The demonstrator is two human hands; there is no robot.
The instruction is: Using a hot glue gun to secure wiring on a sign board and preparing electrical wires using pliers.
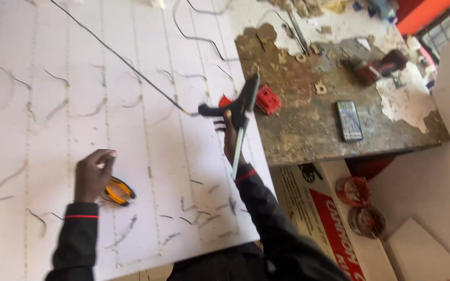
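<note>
My right hand (pixel 231 136) grips a black glue gun (pixel 234 106) with a pale glue stick sticking out of its back, its nozzle pointing left at the end of a thin black wire (pixel 121 57) that runs diagonally across a large white board (pixel 147 135). My left hand (pixel 92 174) rests on the board with fingers curled, holding nothing, just left of orange-handled pliers (pixel 119 190). Both arms wear dark sleeves with a red stripe at the cuff.
Rows of small fixtures and short wire offcuts cover the board. To the right stands a worn, stained workbench (pixel 308 130) with a smartphone (pixel 349 120), a red block (pixel 267 100) and a cordless drill (pixel 376 67). A printed carton (pixel 329 218) and wire coils (pixel 358 203) lie below.
</note>
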